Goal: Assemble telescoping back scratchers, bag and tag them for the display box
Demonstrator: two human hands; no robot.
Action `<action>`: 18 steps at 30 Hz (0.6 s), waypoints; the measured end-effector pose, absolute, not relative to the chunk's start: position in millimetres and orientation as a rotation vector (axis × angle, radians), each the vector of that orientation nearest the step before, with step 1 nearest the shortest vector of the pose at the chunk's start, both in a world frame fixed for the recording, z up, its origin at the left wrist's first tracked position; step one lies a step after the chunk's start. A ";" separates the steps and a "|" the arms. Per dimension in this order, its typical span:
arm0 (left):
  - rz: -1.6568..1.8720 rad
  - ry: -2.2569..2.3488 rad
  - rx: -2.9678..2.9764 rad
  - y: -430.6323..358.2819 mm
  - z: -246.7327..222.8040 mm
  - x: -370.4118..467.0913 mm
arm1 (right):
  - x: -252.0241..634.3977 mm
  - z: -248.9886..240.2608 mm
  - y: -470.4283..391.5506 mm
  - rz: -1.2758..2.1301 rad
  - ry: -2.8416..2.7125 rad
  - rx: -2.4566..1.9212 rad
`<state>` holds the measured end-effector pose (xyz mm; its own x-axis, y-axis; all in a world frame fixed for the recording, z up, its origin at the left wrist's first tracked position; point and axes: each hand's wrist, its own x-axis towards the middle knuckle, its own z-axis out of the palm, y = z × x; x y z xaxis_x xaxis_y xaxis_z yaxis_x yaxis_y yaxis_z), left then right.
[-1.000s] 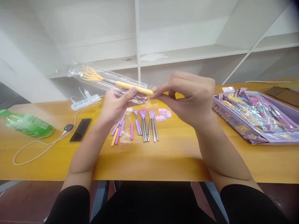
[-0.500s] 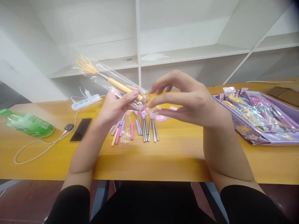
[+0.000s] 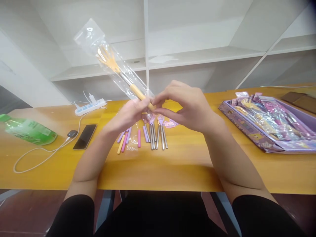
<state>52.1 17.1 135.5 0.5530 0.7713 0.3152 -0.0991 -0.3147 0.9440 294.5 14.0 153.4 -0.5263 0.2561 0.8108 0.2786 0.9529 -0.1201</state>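
Note:
A yellow back scratcher point(image 3: 136, 91) with a hand-shaped head and metal rod lies inside a clear plastic bag point(image 3: 90, 34), tilted up to the left above the table. My left hand point(image 3: 134, 112) is closed around its handle through the plastic. At the handle's lower end, my right hand point(image 3: 184, 103) pinches the bag's end between thumb and fingers. Below them on the table lie metal rods with purple and pink hand-shaped heads point(image 3: 161, 131). Loose purple, pink and yellow handle sleeves point(image 3: 121, 144) lie beside another clear bag point(image 3: 133, 142).
At right stands a purple display box point(image 3: 247, 128) of bagged back scratchers. Pink cards point(image 3: 171, 123) lie mid-table. At left are a green bottle point(image 3: 31, 130), a phone point(image 3: 85, 136), a white cable and a power strip point(image 3: 91, 107). White shelving point(image 3: 192, 59) rises behind.
My right hand has moved left and closed onto the bag's lower end. The bagged back scratcher has turned steeper and shifted right, and its bag's upper end now stands out straight.

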 end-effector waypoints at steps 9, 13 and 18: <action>0.931 0.666 1.874 7.8 144.8 51.4 | 294.1 151.7 14.1 0.085 -2.108 -0.485; 1.000 0.690 1.918 5.5 149.0 49.0 | 294.3 149.6 19.8 0.284 -2.037 -0.574; 1.053 0.739 1.924 3.7 152.8 45.3 | 292.1 147.1 22.9 0.607 -2.126 -0.661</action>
<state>45.3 3.7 152.8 0.4820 0.7801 0.3989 0.1106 -0.5058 0.8555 292.1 22.9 147.1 -0.5348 0.6363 0.5560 0.2466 0.7468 -0.6176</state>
